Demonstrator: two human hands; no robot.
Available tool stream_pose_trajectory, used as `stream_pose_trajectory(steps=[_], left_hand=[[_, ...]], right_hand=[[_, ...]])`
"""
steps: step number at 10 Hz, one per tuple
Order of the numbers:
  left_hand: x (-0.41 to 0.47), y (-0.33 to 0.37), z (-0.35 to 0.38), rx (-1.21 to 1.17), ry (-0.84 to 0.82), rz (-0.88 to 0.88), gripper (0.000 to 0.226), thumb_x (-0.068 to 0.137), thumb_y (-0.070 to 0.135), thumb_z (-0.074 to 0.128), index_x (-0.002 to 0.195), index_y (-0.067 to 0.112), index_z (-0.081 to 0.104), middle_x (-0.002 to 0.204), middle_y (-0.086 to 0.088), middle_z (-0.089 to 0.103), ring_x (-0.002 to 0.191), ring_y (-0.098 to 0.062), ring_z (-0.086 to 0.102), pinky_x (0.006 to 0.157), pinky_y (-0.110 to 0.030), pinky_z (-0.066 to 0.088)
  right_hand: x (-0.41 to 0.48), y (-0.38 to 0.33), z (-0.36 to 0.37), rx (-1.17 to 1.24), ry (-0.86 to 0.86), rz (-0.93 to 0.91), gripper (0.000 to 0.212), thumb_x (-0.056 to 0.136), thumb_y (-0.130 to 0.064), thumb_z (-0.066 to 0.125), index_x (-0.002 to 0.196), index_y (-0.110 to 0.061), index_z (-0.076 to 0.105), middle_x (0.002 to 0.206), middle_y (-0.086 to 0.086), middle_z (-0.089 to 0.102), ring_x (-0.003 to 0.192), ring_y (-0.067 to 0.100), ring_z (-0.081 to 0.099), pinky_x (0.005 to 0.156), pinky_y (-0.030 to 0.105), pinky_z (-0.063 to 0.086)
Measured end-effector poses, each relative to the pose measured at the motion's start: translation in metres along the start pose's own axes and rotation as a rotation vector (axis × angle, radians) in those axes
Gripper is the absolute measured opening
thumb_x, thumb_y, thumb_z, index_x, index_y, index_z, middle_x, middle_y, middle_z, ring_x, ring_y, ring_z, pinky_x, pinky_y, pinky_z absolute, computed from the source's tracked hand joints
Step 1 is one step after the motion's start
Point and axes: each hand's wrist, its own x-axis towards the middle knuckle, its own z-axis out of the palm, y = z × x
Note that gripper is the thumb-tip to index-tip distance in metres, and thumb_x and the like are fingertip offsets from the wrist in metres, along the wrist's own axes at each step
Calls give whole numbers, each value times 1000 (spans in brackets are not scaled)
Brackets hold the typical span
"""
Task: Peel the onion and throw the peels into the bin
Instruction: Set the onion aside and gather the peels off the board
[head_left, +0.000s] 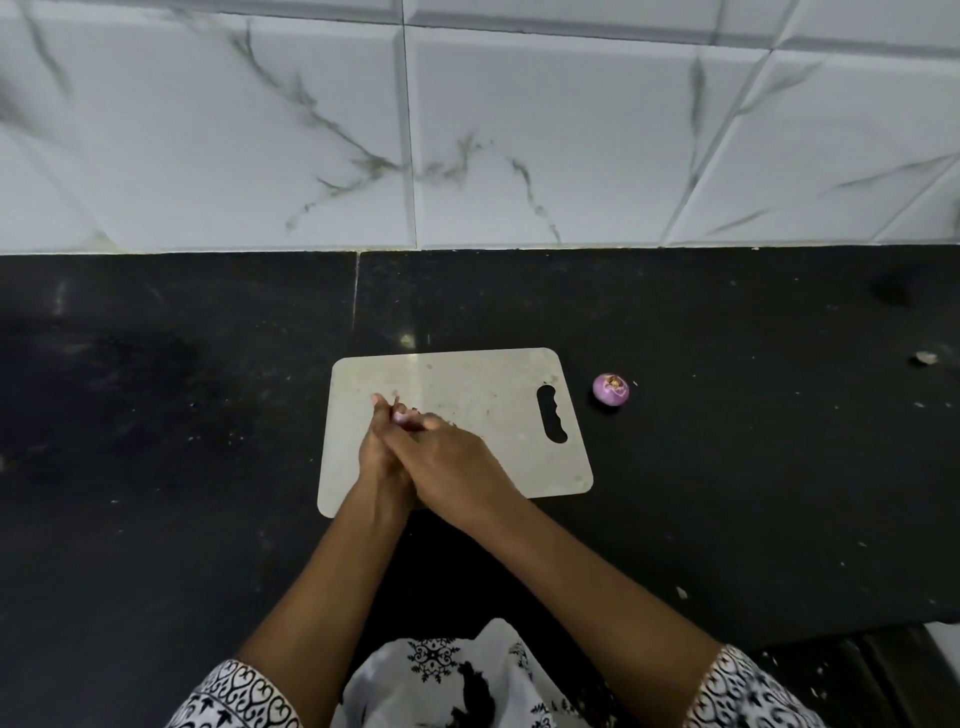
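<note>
Black counter (156, 415), grey cutting board (467, 384) lying mid-counter. Our left hand (378, 457) and right hand (452, 460) are pressed together over the board's left half. We see a purple onion (611, 388) on the counter just right of the board. Both hands' fingertips pinch a small pink onion piece (401, 417).

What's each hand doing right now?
Left hand: holds a small onion over the cutting board.
Right hand: pinches the same onion.
</note>
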Motion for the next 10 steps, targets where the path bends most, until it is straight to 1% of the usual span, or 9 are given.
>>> stream_pose_trajectory(steps=[1, 2, 3, 4, 5, 6, 7, 9, 10], left_hand=[[19, 24, -14, -107, -4, 190, 39, 95, 43, 46, 68, 15, 48, 42, 5, 49, 36, -6, 45, 43, -16, 42], [15, 33, -13, -123, -19, 236, 45, 97, 41, 42, 60, 16, 40, 34, 9, 41, 26, -4, 31, 31, -13, 25], [14, 43, -22, -120, -21, 262, 47, 98, 42, 40, 57, 17, 39, 34, 9, 40, 27, -3, 30, 31, -15, 24], [17, 42, -29, -119, -66, 248, 47, 98, 42, 39, 58, 17, 39, 36, 9, 39, 28, -4, 31, 31, -15, 25], [20, 39, -30, -84, -101, 224, 48, 99, 42, 37, 58, 17, 36, 36, 9, 38, 29, -4, 29, 31, -15, 24], [19, 41, -30, -72, -95, 239, 48, 98, 41, 38, 57, 17, 38, 37, 9, 38, 30, -4, 29, 33, -15, 24], [17, 41, -30, -78, -86, 240, 48, 98, 41, 39, 57, 17, 40, 37, 9, 38, 31, -4, 30, 33, -15, 25], [27, 48, -35, -171, -185, 188, 60, 99, 39, 37, 44, 15, 44, 37, 8, 38, 29, -5, 30, 31, -16, 26], [32, 55, -41, -216, -228, 144, 64, 98, 39, 37, 40, 14, 46, 38, 8, 40, 30, -5, 32, 31, -16, 28]], right_hand=[[-14, 25, -16, 225, 203, 13, 32, 93, -14, 44, 122, -21, 56, 115, 6, 67, 91, 16, 65, 86, 31, 51], [-1, 84, -15, 84, 239, 230, 36, 94, -10, 43, 129, -15, 49, 130, 7, 58, 106, 12, 59, 100, 30, 40], [9, 105, -4, -177, 3, 254, 45, 98, -19, 32, 142, -9, 30, 151, 8, 31, 141, 19, 24, 117, 43, 9], [-3, 89, 13, -209, -50, 36, 46, 97, -20, 32, 141, -6, 31, 151, 11, 31, 141, 21, 24, 117, 42, 4], [-15, 72, 26, -202, -134, -176, 44, 96, -17, 36, 139, -8, 36, 149, 9, 34, 139, 20, 29, 117, 45, 7], [-3, 67, 15, 47, 61, 30, 35, 93, -9, 45, 127, -10, 53, 134, 8, 55, 122, 21, 52, 115, 42, 24], [9, 66, 4, 58, 51, 22, 35, 93, -8, 44, 126, -11, 55, 130, 9, 58, 120, 23, 52, 106, 34, 37], [14, 63, 26, -242, -159, -254, 35, 93, -16, 40, 123, -9, 56, 132, 15, 53, 121, 32, 44, 83, 44, 51], [14, 69, 15, -339, -170, -468, 38, 84, -10, 38, 111, -9, 65, 114, 8, 67, 103, 27, 61, 66, 30, 55]])
